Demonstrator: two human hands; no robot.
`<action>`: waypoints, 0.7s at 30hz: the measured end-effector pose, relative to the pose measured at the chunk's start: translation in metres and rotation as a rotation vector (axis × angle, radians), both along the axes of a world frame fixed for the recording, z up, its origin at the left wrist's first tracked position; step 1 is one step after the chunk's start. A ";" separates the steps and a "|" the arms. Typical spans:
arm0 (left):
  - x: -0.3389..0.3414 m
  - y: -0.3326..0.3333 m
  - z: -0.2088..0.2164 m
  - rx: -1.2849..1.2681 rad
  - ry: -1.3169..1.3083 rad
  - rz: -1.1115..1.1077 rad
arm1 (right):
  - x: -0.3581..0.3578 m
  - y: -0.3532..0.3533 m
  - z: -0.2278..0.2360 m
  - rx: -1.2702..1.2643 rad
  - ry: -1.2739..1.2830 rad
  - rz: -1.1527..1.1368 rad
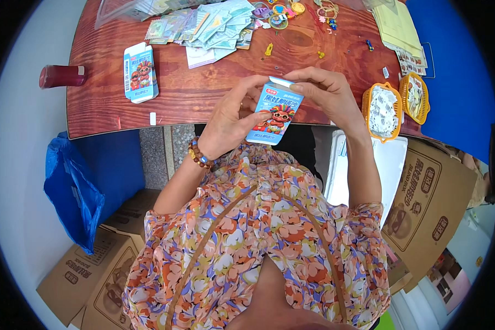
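Note:
A small blue printed carton (270, 113) with a cartoon figure on its front is held up at the table's near edge. My left hand (229, 116) grips it from the left side, thumb across the front. At its top, my right hand (322, 92) has thumb and fingers closed on the white flap (281, 82). What lies inside the carton is hidden. A second blue carton (141, 74) of the same kind lies on the reddish wooden table (203, 104), to the left of my hands.
Stacked printed packets (217, 27) and small colourful trinkets (280, 14) lie at the back. Two orange baskets, one holding white slips (384, 110), stand at right beside yellow sheets (397, 25). A dark red jar (63, 76) juts past the left edge. Brown boxes (432, 203) flank me.

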State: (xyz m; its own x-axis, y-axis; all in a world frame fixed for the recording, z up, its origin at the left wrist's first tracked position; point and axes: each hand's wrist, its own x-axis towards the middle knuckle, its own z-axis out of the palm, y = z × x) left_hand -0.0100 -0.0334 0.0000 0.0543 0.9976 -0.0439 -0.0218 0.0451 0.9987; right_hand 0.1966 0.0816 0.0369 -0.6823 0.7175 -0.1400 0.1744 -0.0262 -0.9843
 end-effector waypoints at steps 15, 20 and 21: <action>0.008 0.004 0.002 -0.060 0.042 0.052 | 0.005 -0.011 0.002 0.457 -0.115 0.080; 0.010 0.005 -0.001 -0.034 0.059 -0.009 | 0.008 -0.029 -0.017 0.533 -0.126 -0.012; 0.010 0.005 -0.005 0.003 0.079 -0.028 | 0.008 -0.031 -0.018 0.414 -0.083 -0.046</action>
